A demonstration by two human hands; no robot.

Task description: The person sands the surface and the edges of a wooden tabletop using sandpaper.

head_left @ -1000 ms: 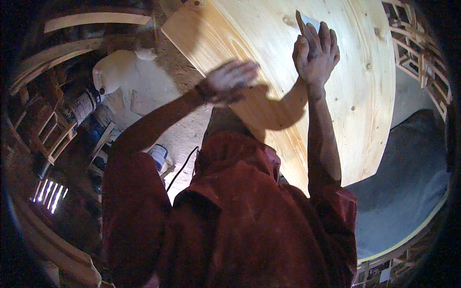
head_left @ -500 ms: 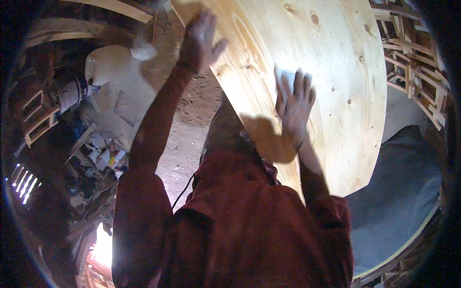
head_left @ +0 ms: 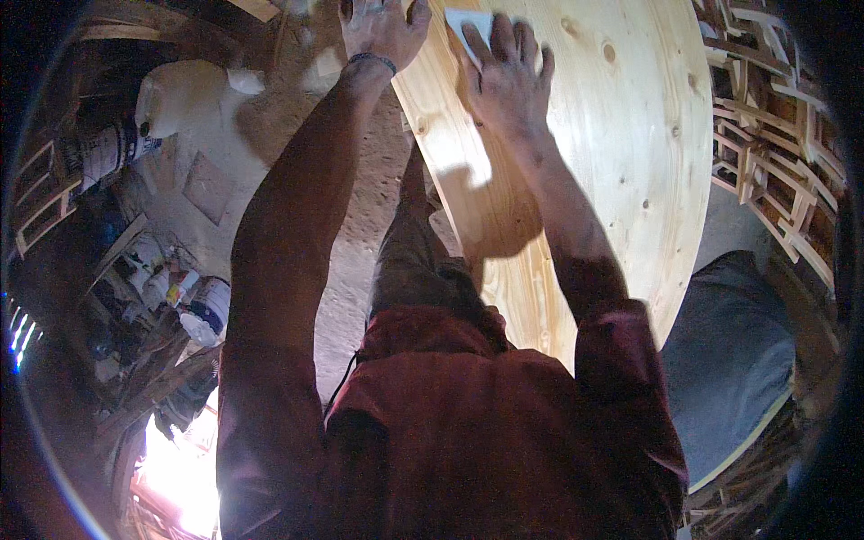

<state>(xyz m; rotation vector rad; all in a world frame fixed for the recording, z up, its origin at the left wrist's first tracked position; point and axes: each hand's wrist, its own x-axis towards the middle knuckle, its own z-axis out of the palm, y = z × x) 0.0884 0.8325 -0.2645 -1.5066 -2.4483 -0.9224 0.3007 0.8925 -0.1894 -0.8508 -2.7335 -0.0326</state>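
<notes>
A person in a dark red garment [head_left: 495,432] leans over a pale, knotty wooden panel [head_left: 621,180], which lies beneath the right hand [head_left: 510,85] and stretches away to its right and back toward the body. The right hand is open, palm down, its fingers spread and slightly bent over a small pale sheet [head_left: 470,27]; the sheet shows under and to the left of the fingers, near the panel's left edge. Whether the thumb pinches it cannot be told.

The left hand [head_left: 382,31], a dark band [head_left: 373,61] at its wrist, is at that same edge, its thumb apart from its fingers. The fingertips run out of view, so neither how far the hand is open nor whether it grips or merely touches the wood can be made out. No object shows in it.

Good rubbing here would seem to call for the sheet kept flat, pressure shared across all the fingers, and long strokes along the grain, with a lighter touch at the edge, where a sheet could snag or fold. A steady left hand would help keep the panel from shifting.

Well to the right of the hands stand wooden frames [head_left: 783,171]; a whitish container [head_left: 184,103] sits on the left.
</notes>
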